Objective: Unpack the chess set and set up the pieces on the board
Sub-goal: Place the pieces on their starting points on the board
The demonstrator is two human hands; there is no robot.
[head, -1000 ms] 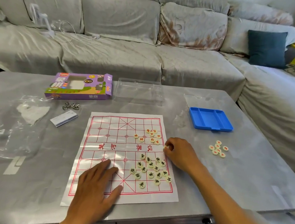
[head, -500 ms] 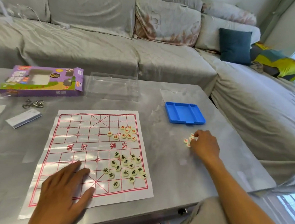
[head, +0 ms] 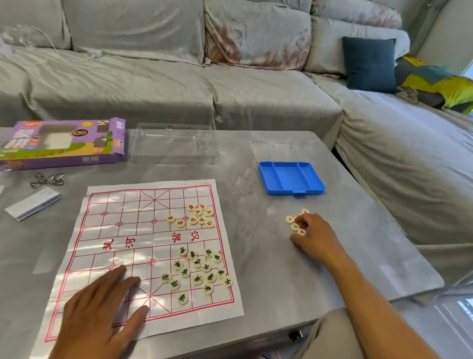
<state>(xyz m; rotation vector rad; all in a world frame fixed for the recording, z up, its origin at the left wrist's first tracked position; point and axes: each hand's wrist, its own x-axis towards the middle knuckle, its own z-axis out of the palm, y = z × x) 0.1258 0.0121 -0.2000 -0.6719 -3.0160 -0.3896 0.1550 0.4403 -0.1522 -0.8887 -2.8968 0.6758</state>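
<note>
A paper chess board (head: 128, 227) with red lines lies flat on the grey table. Several red-marked pieces (head: 198, 214) cluster on its far right part. Several black-marked pieces (head: 198, 270) cluster on its near right part. My left hand (head: 101, 307) presses flat on the board's near edge, fingers spread. To the right of the board lies a small pile of red-marked pieces (head: 290, 220) on the bare table. My right hand (head: 314, 237) is over that pile, its curled fingers closing on the pieces.
An empty blue tray (head: 291, 178) sits beyond my right hand. A clear plastic lid (head: 175, 145), a purple box (head: 61, 141), metal rings (head: 47, 180) and a small white packet (head: 33, 203) lie at the back left. A grey sofa (head: 237, 87) wraps the table's far and right sides.
My right hand left the board's right edge and moved right to the loose pile on the table, where its fingers have curled onto the pieces. The left hand stayed on the board.
</note>
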